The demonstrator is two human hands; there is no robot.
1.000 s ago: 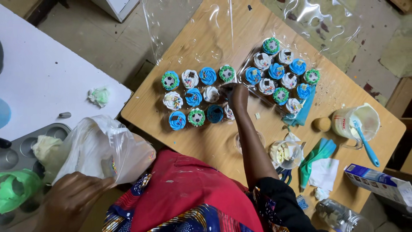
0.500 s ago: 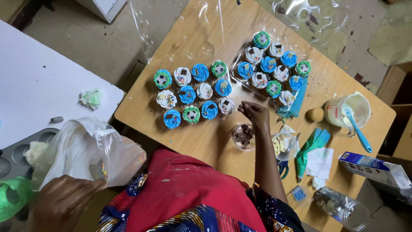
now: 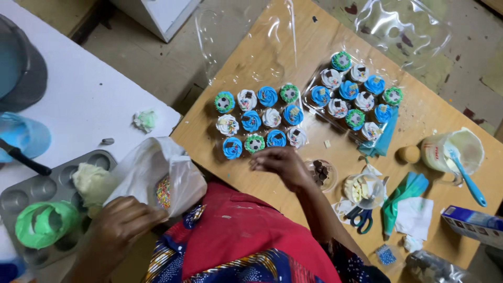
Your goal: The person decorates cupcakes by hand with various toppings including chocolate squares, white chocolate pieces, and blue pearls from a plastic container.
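My left hand (image 3: 121, 224) grips the neck of a crumpled clear plastic bag (image 3: 152, 173) with coloured sprinkles inside, low at the left. My right hand (image 3: 279, 163) hovers over the wooden table (image 3: 293, 42), just below a clear tray of cupcakes (image 3: 260, 121) iced blue, white and green. Its fingers curl downward and what they pinch is hidden. A second tray of cupcakes (image 3: 354, 99) sits to the right. A small clear cup of dark chocolate pieces (image 3: 320, 174) stands beside my right wrist.
A grey muffin tin (image 3: 31, 194) on the white table holds a green piping bag (image 3: 44, 222) and a cream one (image 3: 91, 181). Right of my arm lie a cup of white pieces (image 3: 362, 189), scissors (image 3: 360, 217), teal piping bags (image 3: 401, 196), a tub with a blue spatula (image 3: 461, 157) and a blue box (image 3: 474, 222).
My right hand went from the left tray's lower right edge to the chocolate cup, then back toward that tray. My left hand kept hold of the bag.
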